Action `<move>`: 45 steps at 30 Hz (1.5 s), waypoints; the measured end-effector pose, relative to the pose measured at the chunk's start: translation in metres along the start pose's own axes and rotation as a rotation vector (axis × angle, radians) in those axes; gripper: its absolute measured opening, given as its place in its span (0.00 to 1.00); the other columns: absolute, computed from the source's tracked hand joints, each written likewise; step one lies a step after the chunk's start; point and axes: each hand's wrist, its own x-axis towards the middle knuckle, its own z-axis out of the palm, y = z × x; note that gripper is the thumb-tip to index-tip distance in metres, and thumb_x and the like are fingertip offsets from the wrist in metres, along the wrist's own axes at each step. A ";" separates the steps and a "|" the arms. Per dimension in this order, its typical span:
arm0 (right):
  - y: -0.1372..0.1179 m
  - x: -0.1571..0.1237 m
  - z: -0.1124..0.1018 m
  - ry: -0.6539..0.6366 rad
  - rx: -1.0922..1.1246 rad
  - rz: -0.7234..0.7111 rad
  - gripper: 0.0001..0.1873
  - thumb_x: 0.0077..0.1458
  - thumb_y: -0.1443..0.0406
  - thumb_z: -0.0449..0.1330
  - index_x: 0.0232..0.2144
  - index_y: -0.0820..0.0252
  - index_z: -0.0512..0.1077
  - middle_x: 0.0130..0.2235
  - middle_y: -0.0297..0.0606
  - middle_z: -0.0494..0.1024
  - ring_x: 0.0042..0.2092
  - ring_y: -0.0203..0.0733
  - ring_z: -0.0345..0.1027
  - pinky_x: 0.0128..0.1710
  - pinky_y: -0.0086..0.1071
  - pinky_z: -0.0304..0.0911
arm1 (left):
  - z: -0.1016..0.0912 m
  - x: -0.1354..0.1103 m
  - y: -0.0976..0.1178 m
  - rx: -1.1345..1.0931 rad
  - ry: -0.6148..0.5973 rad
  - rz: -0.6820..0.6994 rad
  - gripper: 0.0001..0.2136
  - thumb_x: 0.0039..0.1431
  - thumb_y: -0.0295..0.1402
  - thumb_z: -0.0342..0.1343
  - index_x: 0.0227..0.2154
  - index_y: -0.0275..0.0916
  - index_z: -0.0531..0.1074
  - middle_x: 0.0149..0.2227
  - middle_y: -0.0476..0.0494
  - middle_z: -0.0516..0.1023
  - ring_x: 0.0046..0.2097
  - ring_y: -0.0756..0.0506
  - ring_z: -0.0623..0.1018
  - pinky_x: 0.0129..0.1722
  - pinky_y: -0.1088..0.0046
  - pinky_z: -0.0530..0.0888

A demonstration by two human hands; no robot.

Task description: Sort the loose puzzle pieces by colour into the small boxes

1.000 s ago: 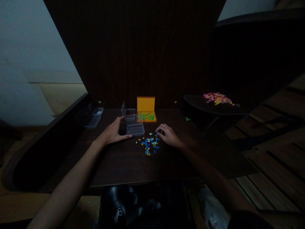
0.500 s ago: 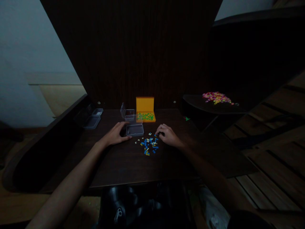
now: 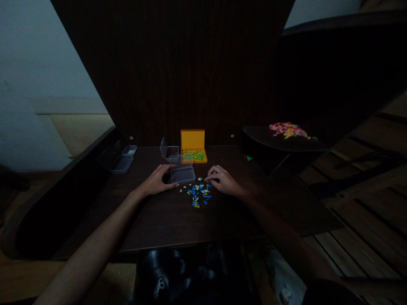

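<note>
My left hand point(image 3: 158, 180) grips the left end of a clear plastic box point(image 3: 183, 175), thumb at its front and fingers toward its open lid. The box lies on the dark table and its tray looks bare inside. Just in front and to the right is a loose pile of tiny blue, white and yellow toy bricks point(image 3: 197, 192). My right hand point(image 3: 221, 180) rests at the pile's upper right edge, with thumb and index finger pinched together. Whatever may be between those fingertips is too small to make out.
Behind stands an open yellow case point(image 3: 193, 139) holding green pieces, beside another open clear box point(image 3: 172, 153). More clear boxes point(image 3: 122, 164) lie at the left side panel. Pink and yellow pieces point(image 3: 289, 130) are heaped on a raised corner shelf. A small green piece point(image 3: 248, 158) lies below it.
My left hand has shifted slightly right, and the clear box has slid right and turned a little with it. My right hand stays at the pile, its fingers moved slightly.
</note>
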 end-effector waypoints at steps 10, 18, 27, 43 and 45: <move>0.002 -0.001 -0.001 -0.032 -0.037 0.033 0.12 0.56 0.72 0.59 0.41 0.58 0.79 0.42 0.41 0.74 0.46 0.43 0.66 0.50 0.42 0.64 | 0.001 0.000 0.000 -0.011 -0.002 0.010 0.33 0.51 0.52 0.62 0.56 0.41 0.64 0.54 0.39 0.70 0.48 0.39 0.73 0.50 0.58 0.72; 0.008 -0.003 -0.008 -0.107 -0.020 0.003 0.13 0.60 0.72 0.56 0.41 0.56 0.79 0.43 0.41 0.76 0.47 0.43 0.67 0.49 0.42 0.65 | 0.000 0.000 0.002 -0.004 -0.006 -0.002 0.33 0.51 0.52 0.61 0.57 0.41 0.64 0.54 0.39 0.71 0.49 0.38 0.73 0.50 0.59 0.72; 0.005 -0.003 -0.009 -0.091 -0.049 0.047 0.10 0.60 0.69 0.59 0.40 0.58 0.79 0.38 0.41 0.75 0.43 0.42 0.67 0.46 0.39 0.66 | 0.000 -0.001 0.002 0.004 -0.016 0.013 0.33 0.52 0.51 0.61 0.57 0.40 0.63 0.54 0.38 0.70 0.49 0.39 0.73 0.51 0.59 0.71; 0.002 -0.002 -0.008 -0.118 -0.026 -0.007 0.09 0.61 0.66 0.58 0.40 0.59 0.78 0.39 0.41 0.74 0.44 0.42 0.67 0.46 0.38 0.66 | 0.001 0.001 0.002 0.001 -0.028 0.028 0.33 0.52 0.51 0.61 0.57 0.40 0.63 0.53 0.38 0.70 0.49 0.39 0.73 0.52 0.59 0.70; 0.001 -0.002 -0.008 -0.117 -0.026 -0.018 0.09 0.62 0.66 0.57 0.40 0.58 0.78 0.38 0.41 0.74 0.43 0.42 0.67 0.46 0.38 0.66 | 0.001 0.001 0.003 0.006 -0.024 0.038 0.32 0.52 0.51 0.61 0.57 0.41 0.64 0.52 0.39 0.71 0.50 0.38 0.72 0.52 0.58 0.70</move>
